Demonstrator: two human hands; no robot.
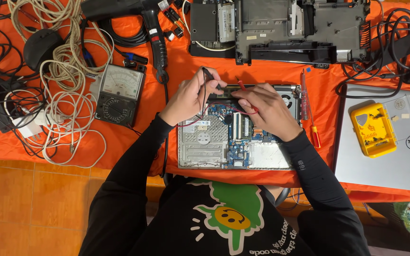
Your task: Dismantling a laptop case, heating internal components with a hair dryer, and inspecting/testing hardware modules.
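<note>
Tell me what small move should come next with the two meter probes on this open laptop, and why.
Probably a glance left at the analog multimeter. The left hand holds the black probe and the right hand the red probe, both tips down at the upper edge of the open laptop base, so the hands look best kept steady while the needle is read.

Multimeter (118, 94) left of open laptop (236, 142)

Left hand (191, 97), right hand (266, 109) pinched.
</note>
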